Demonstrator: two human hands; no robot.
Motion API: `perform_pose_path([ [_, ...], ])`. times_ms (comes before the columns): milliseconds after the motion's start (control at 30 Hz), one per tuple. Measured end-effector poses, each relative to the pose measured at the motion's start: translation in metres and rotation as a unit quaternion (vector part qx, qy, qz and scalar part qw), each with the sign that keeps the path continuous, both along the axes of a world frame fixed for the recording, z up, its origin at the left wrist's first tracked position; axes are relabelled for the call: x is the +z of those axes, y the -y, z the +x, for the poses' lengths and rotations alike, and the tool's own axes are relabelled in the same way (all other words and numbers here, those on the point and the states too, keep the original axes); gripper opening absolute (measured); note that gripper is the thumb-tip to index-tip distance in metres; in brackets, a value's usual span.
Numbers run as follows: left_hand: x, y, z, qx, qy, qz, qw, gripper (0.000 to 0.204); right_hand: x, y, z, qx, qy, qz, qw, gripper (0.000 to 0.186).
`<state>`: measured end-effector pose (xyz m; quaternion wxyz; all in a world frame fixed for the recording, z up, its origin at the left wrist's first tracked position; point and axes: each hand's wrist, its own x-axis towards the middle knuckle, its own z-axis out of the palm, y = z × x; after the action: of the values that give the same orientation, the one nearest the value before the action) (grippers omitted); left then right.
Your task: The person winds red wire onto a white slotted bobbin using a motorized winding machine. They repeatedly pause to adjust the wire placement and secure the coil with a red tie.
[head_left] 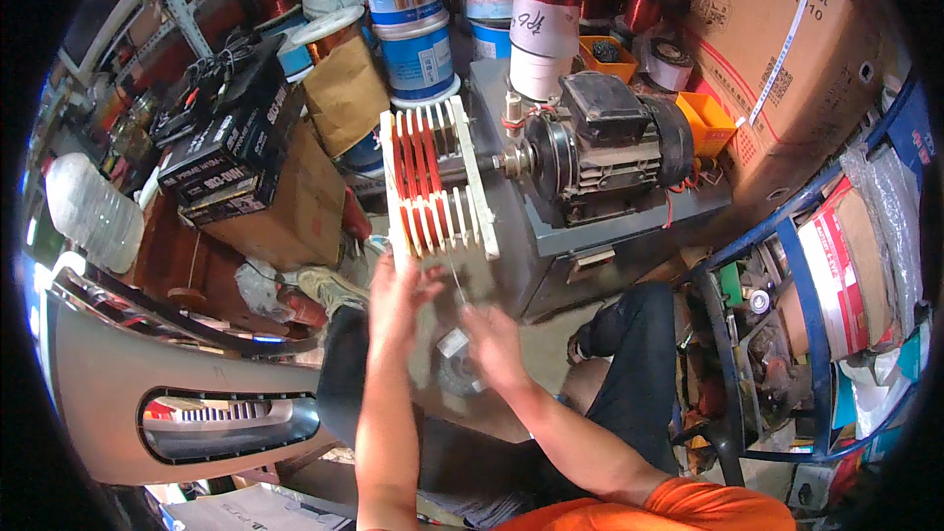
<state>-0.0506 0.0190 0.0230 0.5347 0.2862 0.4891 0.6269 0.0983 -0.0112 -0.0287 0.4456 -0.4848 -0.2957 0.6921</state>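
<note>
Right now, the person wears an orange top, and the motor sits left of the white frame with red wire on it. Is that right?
Not quite: the motor sits right of the white frame with red wire on it, as the head view shows. The orange top is right.

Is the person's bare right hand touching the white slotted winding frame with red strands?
Apart. The head view shows the bare right hand below the white slotted winding frame in the picture, with a visible gap between the two.
</note>
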Motion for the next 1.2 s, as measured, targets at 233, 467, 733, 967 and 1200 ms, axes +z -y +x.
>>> perform_pose_path([
  [233, 0.088, -0.087, -0.014, 0.136, -0.684, 0.233, 0.678, 0.042, -0.021, -0.003, 0.0, 0.002, 0.008, 0.014, 1.0, 0.032],
  [467, 0.08, -0.125, -0.007, 0.078, -0.79, 0.134, 0.593, 0.051, -0.029, -0.011, 0.017, 0.041, 0.034, 0.132, 0.99, 0.025],
  [733, 0.094, -0.122, 0.007, 0.062, -0.817, 0.142, 0.555, 0.046, -0.051, -0.033, 0.044, 0.095, 0.245, 0.344, 0.902, 0.053],
  [967, 0.083, -0.113, 0.001, 0.076, -0.812, 0.092, 0.571, 0.05, 0.127, -0.095, 0.22, 0.248, 0.075, 0.355, 0.898, 0.027],
  [1200, 0.082, -0.116, 0.01, 0.085, -0.811, 0.093, 0.571, 0.05, 0.152, -0.25, 0.368, -0.157, 0.624, 0.388, 0.66, 0.044],
])
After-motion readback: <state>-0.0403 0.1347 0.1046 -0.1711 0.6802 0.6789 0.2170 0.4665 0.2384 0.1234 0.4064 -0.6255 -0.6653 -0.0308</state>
